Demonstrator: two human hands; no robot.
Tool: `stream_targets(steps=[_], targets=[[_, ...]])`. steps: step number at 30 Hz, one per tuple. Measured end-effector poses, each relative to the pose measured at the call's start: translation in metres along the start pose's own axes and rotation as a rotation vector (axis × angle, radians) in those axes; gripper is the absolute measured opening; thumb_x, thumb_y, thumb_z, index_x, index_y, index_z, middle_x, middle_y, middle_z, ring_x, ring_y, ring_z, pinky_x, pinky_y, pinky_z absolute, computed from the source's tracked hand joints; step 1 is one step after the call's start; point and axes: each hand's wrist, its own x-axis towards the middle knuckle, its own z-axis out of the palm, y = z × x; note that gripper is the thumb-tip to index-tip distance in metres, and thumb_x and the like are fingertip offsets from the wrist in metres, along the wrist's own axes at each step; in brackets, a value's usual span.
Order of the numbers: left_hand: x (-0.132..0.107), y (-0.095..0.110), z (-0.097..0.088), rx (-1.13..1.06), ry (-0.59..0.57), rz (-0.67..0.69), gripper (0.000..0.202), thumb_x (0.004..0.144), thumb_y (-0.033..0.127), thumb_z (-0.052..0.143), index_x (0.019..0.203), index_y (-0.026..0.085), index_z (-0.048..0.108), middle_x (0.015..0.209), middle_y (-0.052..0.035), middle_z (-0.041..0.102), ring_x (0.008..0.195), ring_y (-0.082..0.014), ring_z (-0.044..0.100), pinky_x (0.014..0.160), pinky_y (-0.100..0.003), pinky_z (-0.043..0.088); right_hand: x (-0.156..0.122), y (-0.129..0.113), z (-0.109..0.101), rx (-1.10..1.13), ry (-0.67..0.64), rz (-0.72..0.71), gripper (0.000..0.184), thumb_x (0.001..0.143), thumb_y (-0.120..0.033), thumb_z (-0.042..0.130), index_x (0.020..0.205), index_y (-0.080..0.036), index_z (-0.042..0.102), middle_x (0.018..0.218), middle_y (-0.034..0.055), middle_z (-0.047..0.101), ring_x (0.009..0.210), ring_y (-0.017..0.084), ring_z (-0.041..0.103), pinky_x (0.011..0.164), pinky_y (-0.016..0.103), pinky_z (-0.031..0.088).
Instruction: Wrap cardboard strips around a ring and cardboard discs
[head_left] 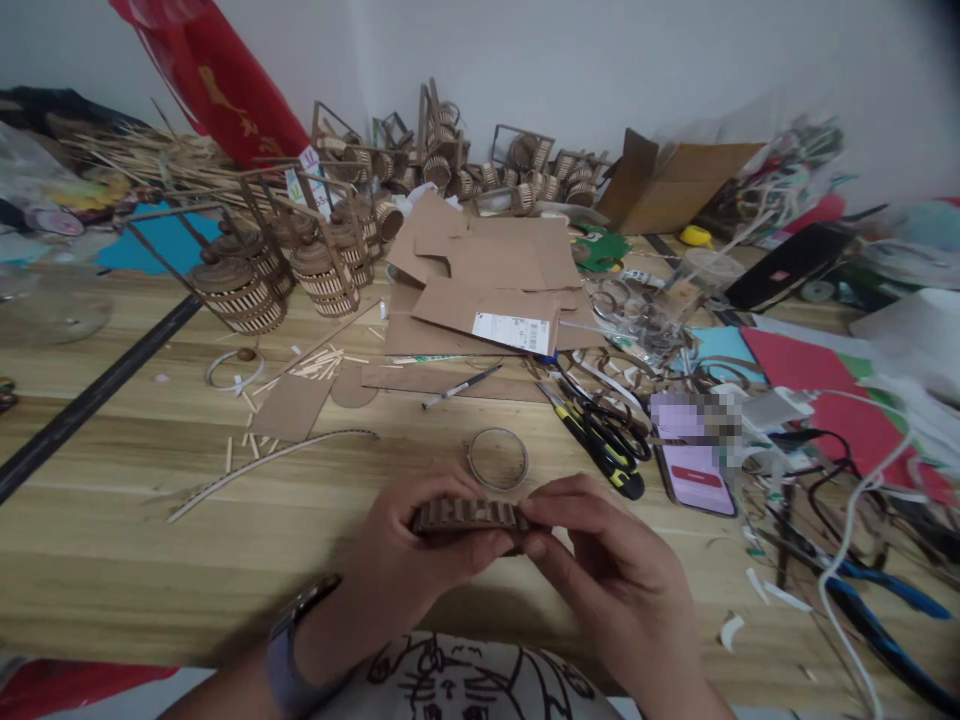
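Head view. Item: corrugated cardboard strip [466, 516], held low at table centre, just before the cardboard ring [498, 459]. My left hand [409, 560] pinches its left end, fingers closed; my right hand [600, 560] pinches the right end likewise. Handling, by my judgement: bend along the flutes, even pressure, no creasing. Nearby: scissors [611, 432], phone [694, 465], woven cardboard baskets [236, 290].

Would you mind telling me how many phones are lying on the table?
1. A phone lies screen up, lit, to the right of the scissors and beyond the right hand. The clutter at the right may hide another.
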Motion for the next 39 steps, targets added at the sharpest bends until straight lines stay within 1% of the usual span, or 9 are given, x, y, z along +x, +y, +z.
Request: stream_targets(steps=[6,11,14,18,21,23,29,34,39], targets=[[0.001,0.001,0.000,0.055,0.002,-0.011,0.010,0.070,0.023,0.079,0.067,0.018,0.070,0.066,0.0001,0.065,0.061,-0.0129,0.057,0.055,-0.022,0.045,0.009,-0.005,-0.009,0.002,-0.114,-0.024,0.017,0.081,-0.009,0.070,0.087,-0.025,0.071,0.076,0.0019,0.070,0.069,0.015,0.068,0.058,0.023,0.056],[0.000,-0.002,0.001,0.057,0.004,-0.097,0.010,0.071,0.026,0.078,0.072,0.018,0.071,0.069,0.0000,0.068,0.064,-0.0141,0.061,0.058,-0.022,0.048,0.012,-0.010,-0.012,-0.157,-0.232,-0.077,0.020,0.085,-0.007,0.059,0.091,-0.023,0.070,0.081,0.0035,0.069,0.071,0.014,0.066,0.059,0.022,0.054],[0.003,-0.006,-0.002,0.040,0.003,-0.183,0.014,0.069,0.028,0.079,0.073,0.018,0.071,0.068,0.0006,0.068,0.064,-0.0144,0.060,0.058,-0.023,0.048,0.014,-0.010,-0.016,-0.200,-0.270,-0.054,0.018,0.088,-0.010,0.057,0.091,-0.023,0.069,0.079,0.0041,0.070,0.071,0.015,0.066,0.058,0.023,0.053],[0.009,-0.009,-0.005,-0.094,0.032,-0.345,0.026,0.057,0.030,0.086,0.074,0.017,0.071,0.068,0.0015,0.068,0.063,-0.0140,0.058,0.060,-0.023,0.046,0.023,-0.008,-0.026,-0.203,-0.366,-0.012,0.018,0.090,-0.015,0.058,0.097,-0.025,0.071,0.083,0.0036,0.073,0.075,0.017,0.069,0.063,0.025,0.055],[0.011,-0.010,-0.005,-0.184,0.017,-0.419,0.036,0.051,0.032,0.089,0.076,0.015,0.069,0.065,0.0031,0.064,0.061,-0.0125,0.055,0.058,-0.022,0.042,0.028,-0.004,-0.030,-0.249,-0.366,-0.009,0.014,0.090,-0.018,0.059,0.091,-0.025,0.071,0.082,0.0030,0.072,0.075,0.017,0.068,0.065,0.026,0.054],[0.012,-0.011,-0.005,-0.214,0.000,-0.431,0.039,0.051,0.033,0.089,0.079,0.016,0.068,0.064,0.0048,0.062,0.059,-0.0111,0.052,0.056,-0.021,0.040,0.030,-0.003,-0.031,-0.286,-0.361,-0.036,0.012,0.090,-0.020,0.059,0.088,-0.025,0.070,0.079,0.0024,0.071,0.074,0.016,0.067,0.065,0.026,0.053],[0.010,-0.011,-0.008,-0.190,-0.080,-0.434,0.036,0.055,0.033,0.088,0.077,0.016,0.066,0.064,0.0065,0.058,0.059,-0.0090,0.048,0.054,-0.019,0.036,0.033,-0.004,-0.032,-0.344,-0.437,-0.177,0.013,0.094,-0.020,0.055,0.090,-0.022,0.067,0.081,0.0032,0.070,0.076,0.016,0.065,0.067,0.027,0.051],[0.009,-0.008,-0.007,-0.221,-0.086,-0.472,0.033,0.055,0.032,0.088,0.077,0.017,0.068,0.063,0.0062,0.061,0.058,-0.0096,0.049,0.054,-0.020,0.037,0.034,-0.006,-0.032,-0.436,-0.476,-0.306,0.017,0.095,-0.020,0.052,0.092,-0.022,0.068,0.079,0.0035,0.070,0.072,0.016,0.063,0.067,0.030,0.050],[0.006,-0.010,-0.007,-0.323,-0.091,-0.491,0.035,0.053,0.031,0.089,0.078,0.017,0.069,0.063,0.0057,0.063,0.057,-0.0097,0.051,0.055,-0.019,0.039,0.025,-0.006,-0.029,-0.447,-0.416,-0.349,0.012,0.093,-0.017,0.056,0.096,-0.020,0.067,0.078,0.0033,0.068,0.071,0.016,0.061,0.067,0.029,0.050]])
